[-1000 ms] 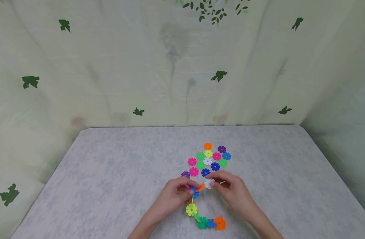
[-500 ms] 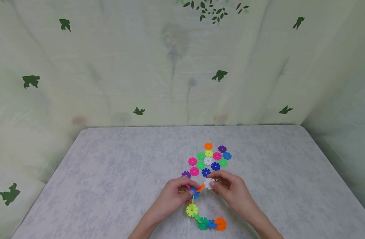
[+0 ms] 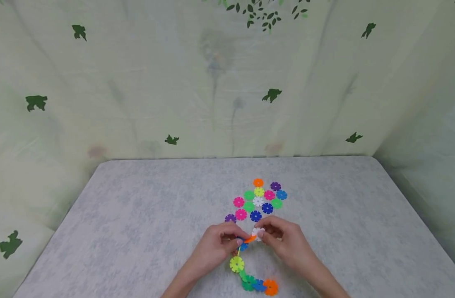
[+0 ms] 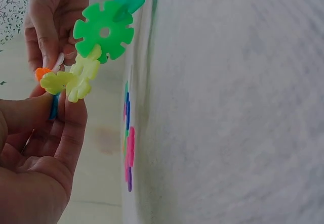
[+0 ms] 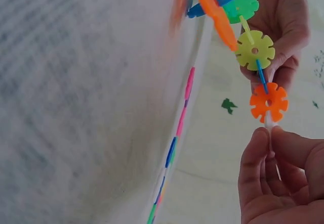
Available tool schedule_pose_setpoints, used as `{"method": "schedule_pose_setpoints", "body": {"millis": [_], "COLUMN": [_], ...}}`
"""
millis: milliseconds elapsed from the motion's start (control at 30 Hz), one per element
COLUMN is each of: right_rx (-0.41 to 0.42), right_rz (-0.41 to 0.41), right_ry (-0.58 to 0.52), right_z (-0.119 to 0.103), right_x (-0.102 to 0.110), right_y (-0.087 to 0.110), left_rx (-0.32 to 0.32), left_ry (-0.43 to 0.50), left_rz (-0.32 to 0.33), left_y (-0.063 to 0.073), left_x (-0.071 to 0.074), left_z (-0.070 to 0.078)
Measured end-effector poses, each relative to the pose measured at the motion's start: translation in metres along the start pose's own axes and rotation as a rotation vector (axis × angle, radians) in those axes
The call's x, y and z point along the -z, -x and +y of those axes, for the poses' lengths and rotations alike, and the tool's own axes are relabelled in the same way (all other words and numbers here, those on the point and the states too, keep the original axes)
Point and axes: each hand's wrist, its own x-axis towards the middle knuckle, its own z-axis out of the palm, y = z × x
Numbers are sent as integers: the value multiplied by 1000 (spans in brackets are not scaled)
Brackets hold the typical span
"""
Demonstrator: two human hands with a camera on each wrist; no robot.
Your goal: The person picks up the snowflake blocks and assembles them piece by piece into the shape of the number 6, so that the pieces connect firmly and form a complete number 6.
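A chain of slotted, flower-shaped plastic discs hangs from my hands in the head view. My left hand (image 3: 220, 245) pinches a blue disc (image 3: 244, 246) of the chain between thumb and fingers. Between thumb and fingertips, my right hand (image 3: 287, 241) holds a white disc (image 3: 258, 234). Its edge meets an orange disc (image 5: 269, 102), which is linked to the blue one; in the right wrist view the white disc sits at that orange disc's lower slot. Below hang a yellow disc (image 3: 237, 264), a green disc (image 4: 104, 31) and, at the free end, another orange disc (image 3: 270, 287).
Loose discs lie flat on the grey table (image 3: 156, 215) beyond my hands, among them a pink disc (image 3: 241, 214), a dark blue disc (image 3: 255, 215) and a purple disc (image 3: 230, 218). A pale curtain (image 3: 138, 82) with leaf prints stands behind the table.
Both hands have come slightly down and nearer with the chain, whose free end has swung a little to the left. The white disc stays in my right hand, against the orange one.
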Motion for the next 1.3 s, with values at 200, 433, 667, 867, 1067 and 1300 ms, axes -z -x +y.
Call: {"method": "schedule_pose_setpoints", "body": {"millis": [200, 433, 667, 867, 1067, 1300], "right_rx": [-6, 9, -39, -64, -109, -24], "right_rz": [0, -42, -64, -102, -115, -230], "right_ry": [-5, -13, -49, -89, -32, 128], "right_z": [2, 6, 2, 0, 5, 13], "right_x": [-2, -2, -6, -6, -2, 5], "right_y": [-1, -4, -5, -6, -11, -21], "left_rx": [-6, 54, 87, 72, 69, 145], "left_ry": [2, 59, -7, -36, -36, -89], "left_rz": [15, 29, 100, 138, 161, 167], "left_y": [1, -2, -4, -5, -7, -6], "left_x": [-5, -11, -10, -7, -4, 1], "left_z": [-2, -3, -4, -4, -2, -4]}}
